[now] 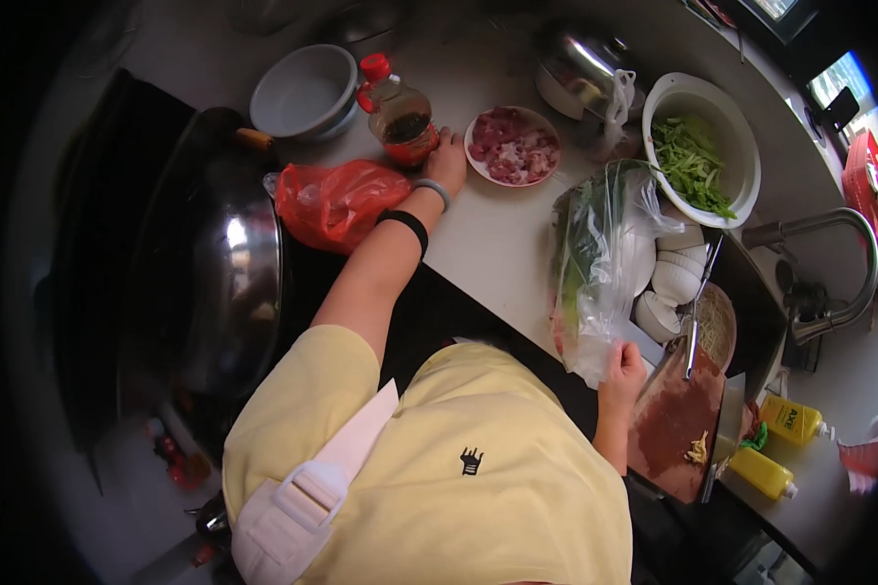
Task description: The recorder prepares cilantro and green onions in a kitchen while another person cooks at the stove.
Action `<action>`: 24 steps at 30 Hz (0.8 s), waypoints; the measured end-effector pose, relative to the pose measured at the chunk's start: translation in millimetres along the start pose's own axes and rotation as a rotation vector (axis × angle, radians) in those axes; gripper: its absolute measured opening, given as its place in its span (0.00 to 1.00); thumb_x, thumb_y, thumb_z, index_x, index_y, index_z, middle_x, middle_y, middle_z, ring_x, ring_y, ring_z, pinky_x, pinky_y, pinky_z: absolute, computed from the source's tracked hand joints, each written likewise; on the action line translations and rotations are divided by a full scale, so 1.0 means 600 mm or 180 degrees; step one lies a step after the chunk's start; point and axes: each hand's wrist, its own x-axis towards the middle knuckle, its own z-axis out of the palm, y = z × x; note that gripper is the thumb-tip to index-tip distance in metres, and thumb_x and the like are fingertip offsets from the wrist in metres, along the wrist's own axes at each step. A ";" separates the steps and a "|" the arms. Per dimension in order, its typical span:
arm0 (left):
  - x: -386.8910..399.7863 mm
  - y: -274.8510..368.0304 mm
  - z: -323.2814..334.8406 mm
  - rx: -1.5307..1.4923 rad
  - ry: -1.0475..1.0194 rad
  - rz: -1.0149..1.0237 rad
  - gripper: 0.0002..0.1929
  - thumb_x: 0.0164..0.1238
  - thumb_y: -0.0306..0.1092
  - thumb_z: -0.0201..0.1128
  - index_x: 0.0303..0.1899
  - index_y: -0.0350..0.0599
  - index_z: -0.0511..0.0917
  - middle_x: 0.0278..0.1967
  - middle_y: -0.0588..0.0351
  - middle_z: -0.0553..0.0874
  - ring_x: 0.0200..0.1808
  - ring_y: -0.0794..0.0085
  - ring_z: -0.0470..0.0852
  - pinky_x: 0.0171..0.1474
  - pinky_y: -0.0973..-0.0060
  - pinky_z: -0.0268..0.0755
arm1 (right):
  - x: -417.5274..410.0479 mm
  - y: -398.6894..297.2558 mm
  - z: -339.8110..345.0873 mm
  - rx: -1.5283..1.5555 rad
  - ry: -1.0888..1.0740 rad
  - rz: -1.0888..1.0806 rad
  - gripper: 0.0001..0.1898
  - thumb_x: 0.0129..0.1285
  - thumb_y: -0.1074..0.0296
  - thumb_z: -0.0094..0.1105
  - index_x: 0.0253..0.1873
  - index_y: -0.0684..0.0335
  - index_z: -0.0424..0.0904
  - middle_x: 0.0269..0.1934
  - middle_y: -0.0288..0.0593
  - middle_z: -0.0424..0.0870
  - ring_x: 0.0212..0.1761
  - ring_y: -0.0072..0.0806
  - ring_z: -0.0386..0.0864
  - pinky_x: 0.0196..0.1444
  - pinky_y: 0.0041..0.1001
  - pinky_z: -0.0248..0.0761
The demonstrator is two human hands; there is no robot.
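My left hand (446,157) rests against the right side of a clear plastic bottle (404,117) with a red cap and dark liquid in it; whether its fingers grip the bottle is hard to tell. A red plastic bag (340,201) lies beside my left wrist. A plate of cut raw meat (513,146) is just right of that hand. My right hand (624,369) is closed on the lower end of a clear plastic bag (603,285) with green leafy vegetables inside. Above the bag stands a white basin (739,157) of cut greens (691,164).
A large metal wok lid (241,292) covers the stove at left. Grey bowls (304,91) and a metal pot (578,73) stand at the back. At right are stacked white bowls (679,274), a faucet (860,256), a cutting board (673,424) with ginger pieces, a knife and yellow detergent bottles (790,420).
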 end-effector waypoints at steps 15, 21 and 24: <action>0.017 -0.004 -0.019 0.1194 -0.0447 0.0680 0.08 0.66 0.24 0.56 0.40 0.35 0.82 0.45 0.38 0.82 0.43 0.47 0.87 0.46 0.58 0.82 | 0.017 -0.019 0.003 -0.0415 -0.0093 -0.0254 0.13 0.64 0.67 0.64 0.29 0.69 0.76 0.20 0.51 0.76 0.21 0.42 0.74 0.27 0.35 0.66; 0.068 -0.008 0.013 0.0911 -0.0371 0.0134 0.08 0.68 0.26 0.56 0.45 0.34 0.78 0.42 0.36 0.85 0.44 0.44 0.87 0.47 0.57 0.82 | 0.015 -0.029 0.001 -0.0466 -0.0183 -0.0204 0.12 0.63 0.67 0.64 0.29 0.68 0.77 0.21 0.52 0.78 0.22 0.46 0.76 0.29 0.36 0.69; 0.085 -0.024 0.023 0.0837 -0.0352 0.0080 0.09 0.68 0.28 0.58 0.45 0.34 0.77 0.41 0.35 0.85 0.44 0.43 0.87 0.48 0.55 0.81 | 0.014 -0.033 0.002 -0.0495 -0.0153 -0.0242 0.12 0.63 0.66 0.65 0.29 0.68 0.77 0.21 0.53 0.78 0.22 0.47 0.76 0.28 0.37 0.69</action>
